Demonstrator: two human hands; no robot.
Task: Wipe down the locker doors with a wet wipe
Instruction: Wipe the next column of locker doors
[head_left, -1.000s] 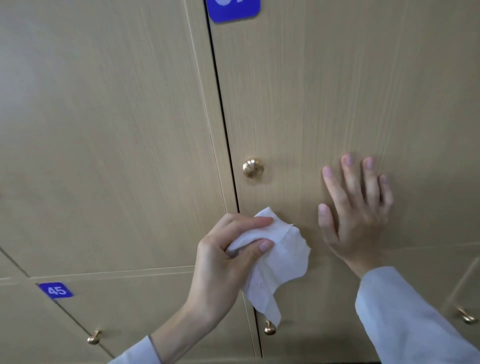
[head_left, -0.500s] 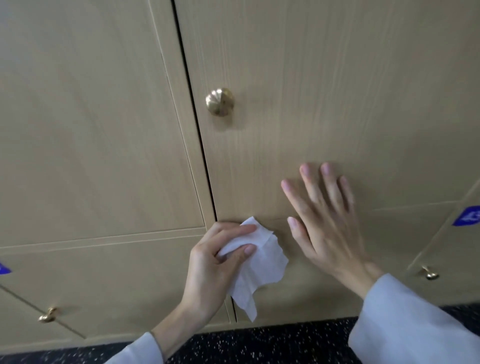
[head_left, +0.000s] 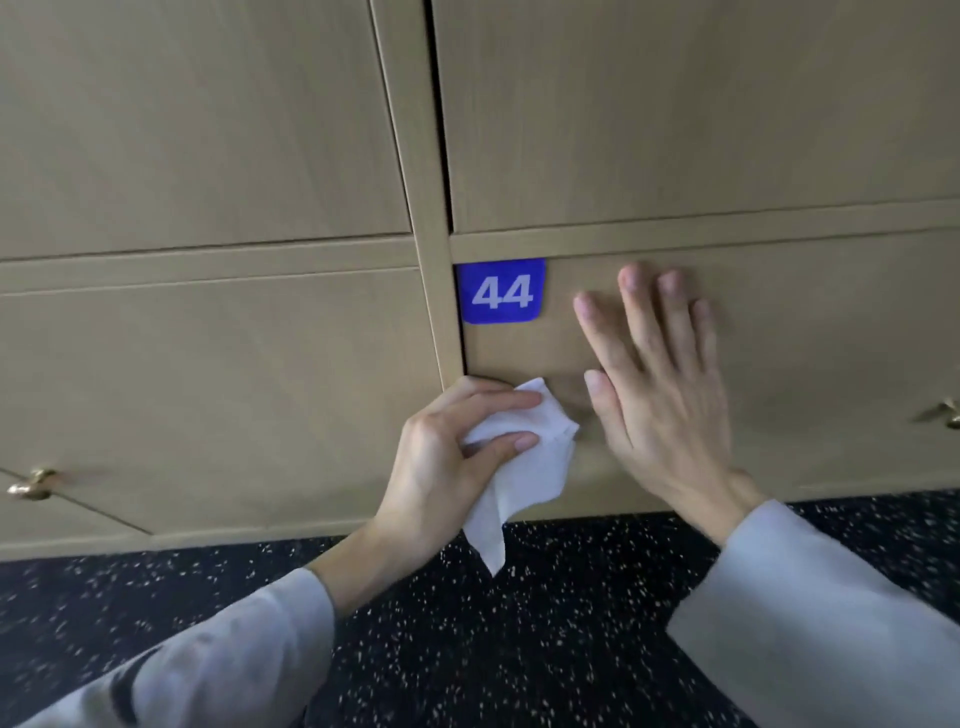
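My left hand grips a crumpled white wet wipe and holds it against the left edge of a light wood locker door. That door carries a blue label reading 44 at its upper left corner. A loose tail of the wipe hangs down below my fingers. My right hand lies flat on the same door with straight, spread fingers, just right of the wipe. This is the bottom row of lockers.
More wood doors fill the view above and to the left. A brass knob shows at the far left and another at the far right. A dark speckled floor runs below the lockers.
The view and both hands have dropped from the upper door to the bottom door labelled 44. The floor has come into view. My grip on the wipe is unchanged.
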